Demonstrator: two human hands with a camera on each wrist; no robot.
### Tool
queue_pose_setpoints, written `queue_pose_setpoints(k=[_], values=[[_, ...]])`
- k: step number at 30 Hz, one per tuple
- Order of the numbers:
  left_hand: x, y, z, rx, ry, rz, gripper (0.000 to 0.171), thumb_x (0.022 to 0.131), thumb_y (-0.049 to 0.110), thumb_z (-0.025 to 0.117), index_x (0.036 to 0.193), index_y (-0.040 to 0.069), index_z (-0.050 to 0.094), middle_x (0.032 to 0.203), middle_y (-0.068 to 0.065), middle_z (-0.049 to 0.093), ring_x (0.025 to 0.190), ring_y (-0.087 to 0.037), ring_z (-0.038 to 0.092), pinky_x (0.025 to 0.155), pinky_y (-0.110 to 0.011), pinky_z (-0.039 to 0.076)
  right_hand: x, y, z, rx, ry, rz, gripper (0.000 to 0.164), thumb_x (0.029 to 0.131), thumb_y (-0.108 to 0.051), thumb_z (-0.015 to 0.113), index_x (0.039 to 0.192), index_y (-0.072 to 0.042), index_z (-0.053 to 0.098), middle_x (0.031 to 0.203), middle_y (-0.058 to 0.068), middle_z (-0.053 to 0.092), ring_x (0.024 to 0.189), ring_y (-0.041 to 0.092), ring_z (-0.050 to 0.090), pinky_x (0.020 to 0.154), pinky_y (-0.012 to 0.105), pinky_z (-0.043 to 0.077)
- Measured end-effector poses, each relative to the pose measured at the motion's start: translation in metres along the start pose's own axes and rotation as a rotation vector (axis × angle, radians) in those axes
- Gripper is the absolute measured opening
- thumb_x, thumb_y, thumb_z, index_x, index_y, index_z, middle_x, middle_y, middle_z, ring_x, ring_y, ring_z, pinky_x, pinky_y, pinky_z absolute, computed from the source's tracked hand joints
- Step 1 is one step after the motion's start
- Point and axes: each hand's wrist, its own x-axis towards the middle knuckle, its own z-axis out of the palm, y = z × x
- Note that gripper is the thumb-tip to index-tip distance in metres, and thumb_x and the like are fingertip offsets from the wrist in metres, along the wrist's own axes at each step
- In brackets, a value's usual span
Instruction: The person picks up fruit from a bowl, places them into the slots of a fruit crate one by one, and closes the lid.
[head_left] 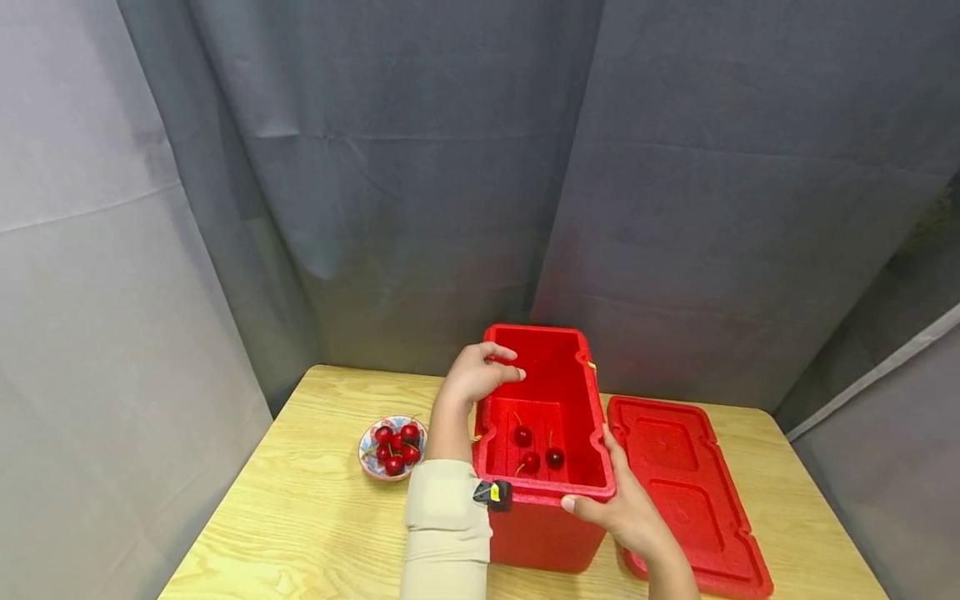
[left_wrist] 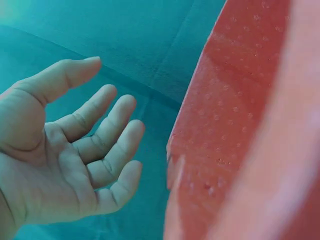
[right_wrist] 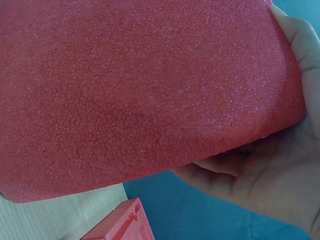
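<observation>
A deep red foam box (head_left: 543, 533) stands on the table with its top uncovered. Three cherries (head_left: 554, 457) with stems lie on its floor. My left hand (head_left: 480, 375) hovers over the box's left rim toward the back, fingers loosely bent. In the left wrist view the palm of that hand (left_wrist: 60, 160) faces the camera and holds nothing, beside the red box wall (left_wrist: 220, 115). My right hand (head_left: 637, 512) grips the near right corner of the box, thumb at the front rim and fingers along the right side.
Left of the box sits a small patterned bowl (head_left: 369, 463) holding several cherries (head_left: 394, 465). The red lid (head_left: 686, 492) lies flat on the wooden table (head_left: 300, 508) at the right. Grey curtains (head_left: 420, 208) hang behind and at both sides.
</observation>
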Motion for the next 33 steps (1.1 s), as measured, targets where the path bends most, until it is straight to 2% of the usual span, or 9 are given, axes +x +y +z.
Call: queue_pose_setpoints(k=[4,10,15,20,24,27,31,33], values=[[-0.014,-0.004,-0.001,-0.043,-0.027,0.020,0.032,0.080,0.013,0.071,0.109,0.004,0.062,0.087,-0.007,0.065,0.081,-0.021,0.060,0.073,-0.033,0.049,0.003,0.000,0.001,0.000,-0.006,-0.008,0.109,0.068,-0.020,0.081,0.148,-0.022,0.007,0.137,0.017,0.036,0.114,0.038,0.044,0.078,0.042,0.050],[-0.036,-0.014,-0.001,-0.048,-0.024,0.072,0.033,0.079,0.012,0.071,0.110,0.006,0.062,0.090,-0.007,0.061,0.077,-0.019,0.057,0.062,-0.036,0.050,0.003,0.000,0.003,0.002,-0.010,0.003,0.109,0.068,-0.020,0.081,0.148,-0.024,0.008,0.134,0.013,0.039,0.112,0.034,0.046,0.077,0.042,0.051],[-0.059,-0.023,0.002,-0.077,0.005,0.156,0.031,0.079,0.010,0.070,0.109,0.006,0.062,0.093,-0.007,0.060,0.083,-0.020,0.057,0.071,-0.037,0.049,0.001,-0.001,0.004,0.016,-0.018,-0.006,0.109,0.069,-0.018,0.081,0.148,-0.023,0.006,0.137,0.016,0.037,0.113,0.036,0.046,0.079,0.042,0.050],[-0.079,-0.029,0.006,-0.048,0.026,0.208,0.030,0.080,0.011,0.071,0.109,0.010,0.063,0.099,-0.004,0.060,0.088,-0.021,0.056,0.074,-0.034,0.047,0.002,-0.003,0.003,-0.020,-0.010,0.000,0.110,0.067,-0.021,0.082,0.148,-0.026,0.007,0.136,0.012,0.037,0.114,0.035,0.045,0.077,0.042,0.051],[-0.097,-0.017,0.007,-0.037,0.078,0.232,0.029,0.081,0.004,0.067,0.109,0.005,0.062,0.101,-0.007,0.060,0.092,-0.025,0.055,0.079,-0.037,0.045,0.003,-0.003,0.002,-0.033,-0.011,-0.005,0.112,0.067,-0.022,0.082,0.149,-0.025,0.006,0.138,0.014,0.035,0.116,0.036,0.044,0.077,0.042,0.051],[-0.098,-0.026,0.008,-0.084,0.133,0.244,0.029,0.081,0.001,0.065,0.110,0.003,0.062,0.102,-0.009,0.061,0.095,-0.030,0.055,0.081,-0.041,0.043,0.002,-0.003,0.001,-0.036,-0.008,-0.004,0.112,0.067,-0.022,0.082,0.149,-0.025,0.005,0.140,0.016,0.034,0.117,0.038,0.042,0.077,0.043,0.051],[-0.086,-0.062,0.008,-0.129,0.205,0.253,0.030,0.081,0.006,0.068,0.110,0.010,0.064,0.104,-0.005,0.063,0.097,-0.028,0.056,0.080,-0.042,0.040,0.000,-0.004,0.002,-0.050,-0.005,0.006,0.112,0.067,-0.023,0.082,0.149,-0.026,0.006,0.138,0.016,0.036,0.115,0.036,0.044,0.077,0.043,0.051],[-0.086,-0.071,0.006,-0.122,0.229,0.263,0.030,0.081,0.007,0.068,0.110,0.010,0.064,0.105,-0.005,0.064,0.096,-0.026,0.057,0.080,-0.042,0.040,-0.001,-0.003,0.002,-0.044,-0.007,-0.003,0.111,0.067,-0.022,0.082,0.149,-0.026,0.006,0.138,0.017,0.036,0.115,0.036,0.045,0.077,0.042,0.051]])
